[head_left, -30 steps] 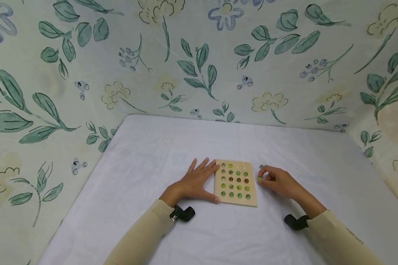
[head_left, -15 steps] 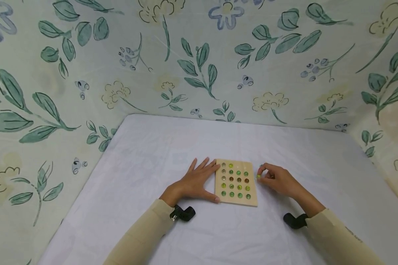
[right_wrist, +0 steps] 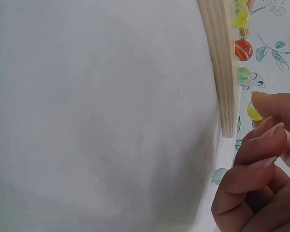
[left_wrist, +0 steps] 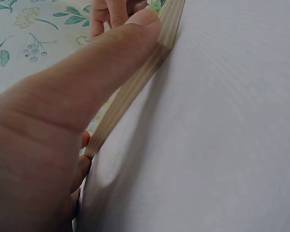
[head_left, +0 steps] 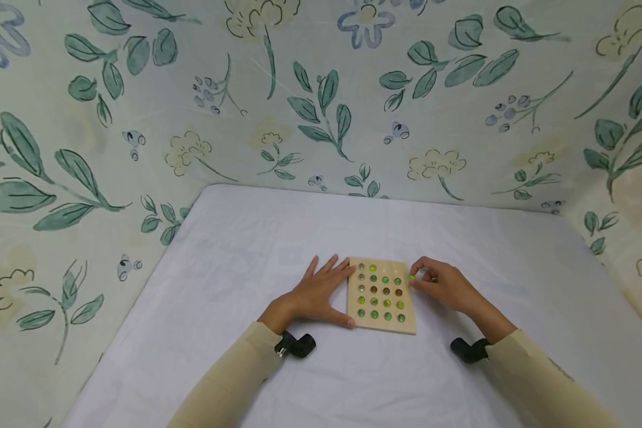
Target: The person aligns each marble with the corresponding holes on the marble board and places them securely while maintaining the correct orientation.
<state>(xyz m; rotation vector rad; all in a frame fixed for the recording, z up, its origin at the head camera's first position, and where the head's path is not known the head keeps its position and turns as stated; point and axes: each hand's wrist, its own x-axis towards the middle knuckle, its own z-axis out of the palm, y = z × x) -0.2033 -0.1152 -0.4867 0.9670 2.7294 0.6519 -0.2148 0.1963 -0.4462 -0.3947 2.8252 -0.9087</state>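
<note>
A square wooden board [head_left: 381, 326] with rows of glass marbles in its hollows lies on the white cloth. Spread along its left side, my left hand [head_left: 312, 295] has straight fingers touching the upper left corner and the thumb at the lower left corner. My right hand [head_left: 446, 286] is at the board's upper right edge and pinches a yellow marble [right_wrist: 254, 112] between thumb and index finger. Behind its curled fingers a pale teal marble [right_wrist: 220, 176] lies on the cloth. The board's top row has a clear marble [head_left: 361, 267] and a yellow-green one [head_left: 373, 268] at its left.
White cloth [head_left: 278, 232] covers the table around the board. Flower-patterned fabric [head_left: 321, 89] rises behind and at both sides. A black wrist camera is worn on each arm, the left one [head_left: 299, 345] and the right one [head_left: 468, 351].
My right hand has moved up and left with the yellow marble, from beside the board to its upper right edge. My left hand stays in place.
</note>
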